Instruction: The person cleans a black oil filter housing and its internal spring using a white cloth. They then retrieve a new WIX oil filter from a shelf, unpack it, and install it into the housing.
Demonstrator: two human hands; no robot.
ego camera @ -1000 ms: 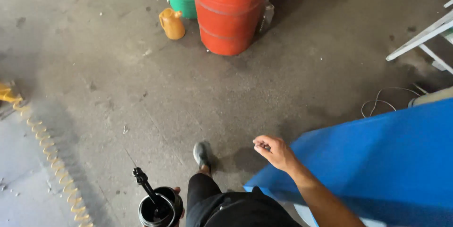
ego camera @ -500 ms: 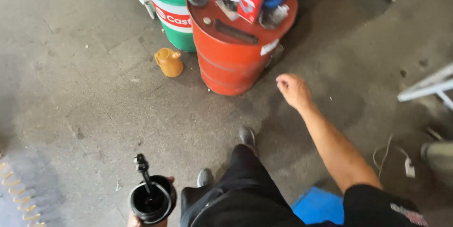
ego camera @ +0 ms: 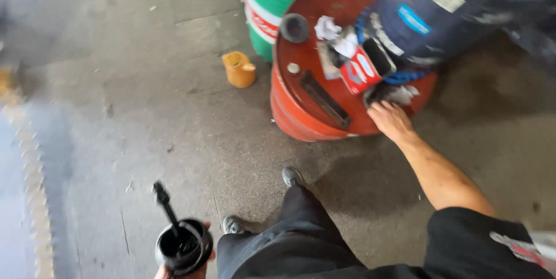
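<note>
My left hand (ego camera: 186,267) grips a round black cup-shaped part (ego camera: 183,247) with a thin black stem sticking up from it, low at the frame's bottom edge. My right hand (ego camera: 390,118) reaches out to the near rim of a red drum (ego camera: 313,119) and touches a dark rag (ego camera: 387,92) lying on its lid. Beside that rag on the lid lie a red and white carton (ego camera: 359,70), crumpled white paper (ego camera: 328,27), a black round cap (ego camera: 294,27) and a flat black bar (ego camera: 324,99). Whether the fingers have closed on the rag I cannot tell.
A green drum (ego camera: 272,1) stands behind the red one, and a blue drum (ego camera: 457,12) leans over it at the right. A small orange jug (ego camera: 239,69) sits on the concrete floor to the left. A yellow ridged strip (ego camera: 32,186) runs along the left. My shoes (ego camera: 292,176) are below.
I have stepped closer to the red drum. My right hand has gone from mid-air onto the rag on its lid. The left hand still carries the black part.
</note>
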